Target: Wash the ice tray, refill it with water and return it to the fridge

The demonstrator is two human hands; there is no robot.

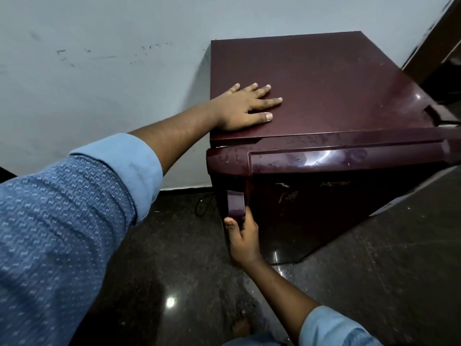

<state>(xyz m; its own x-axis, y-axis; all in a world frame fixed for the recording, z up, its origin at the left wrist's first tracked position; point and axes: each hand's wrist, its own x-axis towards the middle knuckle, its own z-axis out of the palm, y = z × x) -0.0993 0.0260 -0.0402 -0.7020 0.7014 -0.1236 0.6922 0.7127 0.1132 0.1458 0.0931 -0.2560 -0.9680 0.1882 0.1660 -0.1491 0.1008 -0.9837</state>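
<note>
left hand: flat, palm down, fingers spread wide on the top of the fridge, near its front left corner.
right hand: fingers curled round the lower end of the door handle, thumb up along its outer side.
fridge: low, maroon, glossy, with its back against the wall; the door looks shut against the body, so the inside is hidden.
ice tray: out of sight.
sleeves: blue, finely patterned, with paler cuffs turned back on both forearms.
wall: pale and scuffed, behind and to the left of the fridge.
floor: dark polished stone with bright reflections.
cable: black, on the floor at the foot of the wall, just left of the fridge.
foot: bare and blurred, at the bottom edge under the right arm.
wooden frame: brown, slanting across the top right corner beyond the fridge.
</note>
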